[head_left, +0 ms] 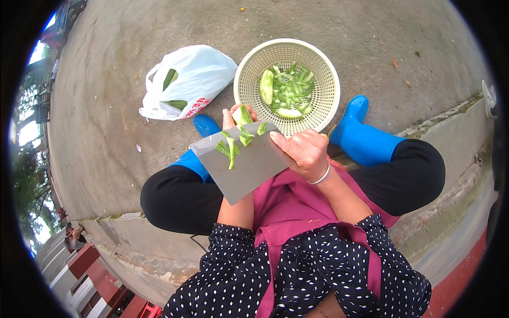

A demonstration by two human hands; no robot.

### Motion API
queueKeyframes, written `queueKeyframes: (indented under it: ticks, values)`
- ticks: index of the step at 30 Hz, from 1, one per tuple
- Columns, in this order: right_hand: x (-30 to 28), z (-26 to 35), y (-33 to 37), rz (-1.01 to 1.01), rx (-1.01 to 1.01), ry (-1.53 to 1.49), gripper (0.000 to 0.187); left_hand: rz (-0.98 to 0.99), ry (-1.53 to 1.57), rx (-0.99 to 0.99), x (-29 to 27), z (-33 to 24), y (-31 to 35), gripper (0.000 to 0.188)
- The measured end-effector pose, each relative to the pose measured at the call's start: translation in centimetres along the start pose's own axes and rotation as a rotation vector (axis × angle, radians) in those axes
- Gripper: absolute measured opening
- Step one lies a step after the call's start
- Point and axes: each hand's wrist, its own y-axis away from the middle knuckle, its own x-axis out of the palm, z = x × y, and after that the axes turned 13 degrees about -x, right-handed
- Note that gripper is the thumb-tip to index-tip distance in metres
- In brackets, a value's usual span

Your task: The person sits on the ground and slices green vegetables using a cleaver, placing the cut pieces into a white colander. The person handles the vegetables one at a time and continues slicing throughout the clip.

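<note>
My left hand (pixel 228 121) is wrapped round a partly peeled cucumber (pixel 242 115), its palm mostly hidden behind the blade. The handle end of a wide grey cleaver (pixel 246 175) is in my right hand (pixel 306 152), with the thumb on the flat side. The cleaver's upper edge lies against the cucumber, and several green peel strips (pixel 230 151) cling to its face. Just beyond my hands stands a cream plastic basket (pixel 332 87). Inside it lie green strips (pixel 292 87), a pale green peeled piece (pixel 266 86) and another pale chunk (pixel 289 113).
A white plastic bag (pixel 199 71) with long green vegetables (pixel 169 79) sits left of the basket on the concrete ground (pixel 392 47). My blue boots (pixel 368 140) flank the work area. A concrete ledge (pixel 456 127) runs behind my legs.
</note>
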Motion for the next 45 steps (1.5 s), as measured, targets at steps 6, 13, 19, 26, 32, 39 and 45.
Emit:
queueKeyframes:
  ticks: [6, 13, 19, 26, 32, 39, 45]
  values:
    - [0.1, 0.6, -0.1, 0.019, -0.012, -0.025, 0.035, 0.098, 0.007, -0.146, -4.1, -0.3, -2.0, 0.063]
    - [0.2, 0.6, 0.1, 0.033, -0.017, -0.006, 0.034, 0.09, 0.022, -0.166, -2.7, 0.4, -1.9, 0.059]
    - [0.4, 0.3, 0.2, 0.037, -0.034, 0.006, 0.034, 0.303, 0.094, -0.242, -2.1, 0.4, -0.7, 0.062]
    - [0.6, -0.6, 0.8, 0.044, -0.023, 0.064, 0.033, -0.114, -0.049, -0.086, 2.3, 1.5, 1.5, 0.049]
    - [1.4, -1.6, 1.5, 0.04, 0.02, 0.119, 0.028, -0.385, -0.055, 0.065, 4.4, 2.2, 1.7, 0.04]
    - [2.2, -3.3, 3.3, -0.015, 0.365, 0.09, 0.027, -0.112, 0.164, -0.069, 2.3, 1.1, 0.6, 0.041]
    - [0.2, -0.6, 0.9, 0.02, 0.027, 0.044, 0.036, 0.189, 0.214, -0.172, -0.3, 0.4, -0.5, 0.048]
